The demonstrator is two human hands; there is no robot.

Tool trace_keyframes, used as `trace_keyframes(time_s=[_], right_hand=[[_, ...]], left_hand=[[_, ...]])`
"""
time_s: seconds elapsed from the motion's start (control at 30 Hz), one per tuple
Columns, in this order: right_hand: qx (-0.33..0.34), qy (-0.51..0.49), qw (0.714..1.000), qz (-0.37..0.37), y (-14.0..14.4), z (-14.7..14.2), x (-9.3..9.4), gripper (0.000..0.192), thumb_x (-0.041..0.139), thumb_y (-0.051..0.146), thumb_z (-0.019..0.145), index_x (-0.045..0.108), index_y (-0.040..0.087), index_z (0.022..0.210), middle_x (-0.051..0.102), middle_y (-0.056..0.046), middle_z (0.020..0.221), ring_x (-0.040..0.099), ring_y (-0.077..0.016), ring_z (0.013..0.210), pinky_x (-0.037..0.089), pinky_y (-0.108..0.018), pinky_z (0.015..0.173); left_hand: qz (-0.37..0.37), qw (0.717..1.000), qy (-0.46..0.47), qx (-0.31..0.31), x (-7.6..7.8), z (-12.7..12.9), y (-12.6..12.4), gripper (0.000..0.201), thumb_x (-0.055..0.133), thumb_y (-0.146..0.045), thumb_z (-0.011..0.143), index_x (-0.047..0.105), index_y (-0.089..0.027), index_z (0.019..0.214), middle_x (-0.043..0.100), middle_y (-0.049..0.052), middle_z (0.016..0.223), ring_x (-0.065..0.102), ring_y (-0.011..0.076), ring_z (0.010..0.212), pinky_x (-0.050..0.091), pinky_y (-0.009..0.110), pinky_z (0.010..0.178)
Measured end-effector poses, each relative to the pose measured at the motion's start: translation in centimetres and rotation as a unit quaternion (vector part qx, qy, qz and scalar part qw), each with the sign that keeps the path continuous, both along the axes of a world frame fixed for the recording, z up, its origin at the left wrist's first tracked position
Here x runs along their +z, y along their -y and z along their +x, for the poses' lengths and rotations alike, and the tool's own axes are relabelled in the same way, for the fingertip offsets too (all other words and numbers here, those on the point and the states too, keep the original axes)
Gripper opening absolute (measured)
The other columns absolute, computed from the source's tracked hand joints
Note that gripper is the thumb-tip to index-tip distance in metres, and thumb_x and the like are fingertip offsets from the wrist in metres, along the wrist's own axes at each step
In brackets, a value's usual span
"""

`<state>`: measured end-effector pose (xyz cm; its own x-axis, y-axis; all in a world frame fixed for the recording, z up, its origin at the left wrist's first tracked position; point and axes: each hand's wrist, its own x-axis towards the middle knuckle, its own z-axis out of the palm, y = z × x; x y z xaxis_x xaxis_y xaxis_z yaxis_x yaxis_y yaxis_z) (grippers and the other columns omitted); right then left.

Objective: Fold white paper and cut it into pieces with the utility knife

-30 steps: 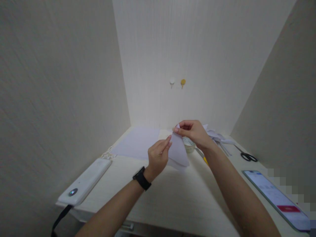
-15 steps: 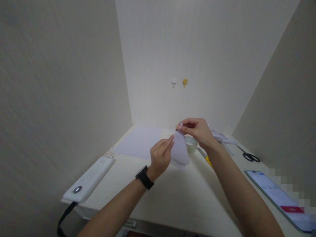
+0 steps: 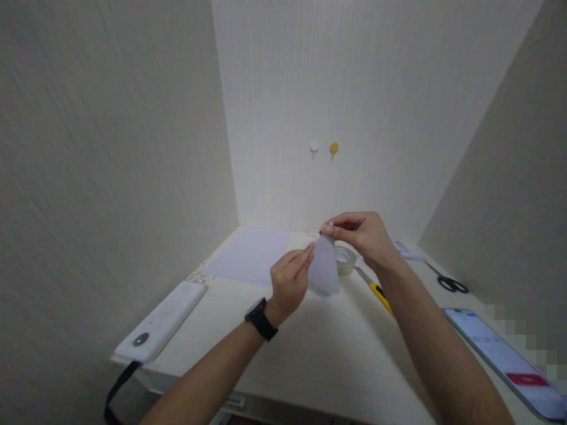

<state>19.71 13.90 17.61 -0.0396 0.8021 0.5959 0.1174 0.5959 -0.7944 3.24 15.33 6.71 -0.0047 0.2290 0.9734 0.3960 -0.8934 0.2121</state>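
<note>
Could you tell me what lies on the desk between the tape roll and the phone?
In the head view, a yellow-handled utility knife lies between tape roll and phone, partly behind the right forearm.

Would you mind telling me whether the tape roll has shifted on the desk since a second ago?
No. The tape roll sits the same beside the knife; only the camera shifted.

Alcove of three pale cream, finely textured walls [image 3: 133, 118]. Back wall bears two small round hooks, one white [image 3: 314, 146], one yellow [image 3: 333, 147]. Below, a light wood-grain desk top [image 3: 319, 354]. Soft, even light, brightest on the back wall.
</note>
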Motion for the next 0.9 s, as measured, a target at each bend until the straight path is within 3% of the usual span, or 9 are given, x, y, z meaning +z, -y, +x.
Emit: trace_keyframes(time_s=[0.9], right_hand=[[-0.009,-0.02,0.999,-0.026,0.44,-0.18,0.41,0.033,0.092,0.043,0.051,0.076,0.017,0.063,0.073,-0.007,0.065,0.067,-0.0178,0.06,0.057,-0.031,0.06]], left_hand=[[0.02,0.999,0.004,-0.028,-0.04,-0.15,0.13,0.033,0.058,-0.01,0.094,0.07,-0.02,0.123,0.076,0.007,0.097,0.071,0.013,0.087,0.058,0.024,0.079]])
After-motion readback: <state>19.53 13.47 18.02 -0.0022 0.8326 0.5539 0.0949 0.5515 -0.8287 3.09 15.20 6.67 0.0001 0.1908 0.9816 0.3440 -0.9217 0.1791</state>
